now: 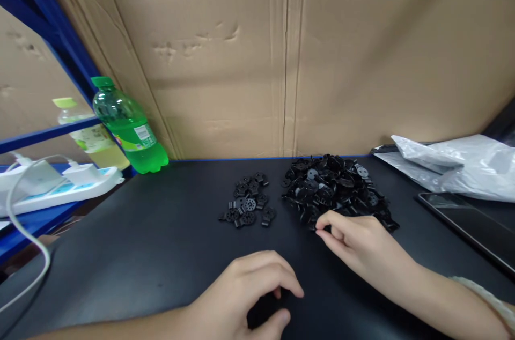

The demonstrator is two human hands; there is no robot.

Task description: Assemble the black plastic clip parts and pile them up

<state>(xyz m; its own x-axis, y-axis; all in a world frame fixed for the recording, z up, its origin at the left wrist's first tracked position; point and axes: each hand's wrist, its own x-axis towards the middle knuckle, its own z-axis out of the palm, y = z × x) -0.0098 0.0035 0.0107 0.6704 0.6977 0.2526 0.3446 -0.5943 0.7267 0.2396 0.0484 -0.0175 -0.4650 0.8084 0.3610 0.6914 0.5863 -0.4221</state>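
A large heap of black plastic parts [332, 187] lies on the black table [161, 254], right of centre near the cardboard. To its left is a smaller, looser group of black round parts with holes [248, 205]. My right hand [358, 238] is at the front edge of the large heap, thumb and index finger pinched together; whatever is between the fingertips is too small and dark to make out. Nearer to me, my left hand [253, 289] hovers over the table with thumb and fingers apart, holding nothing.
Cardboard [225, 72] stands behind the table. At the left are a green bottle [131, 133], a pale yellow bottle [94, 141], a white power strip [92, 184] with a cable, and a blue frame [60, 45]. Plastic bags [470, 165] and a dark phone-like device [470, 224] lie right.
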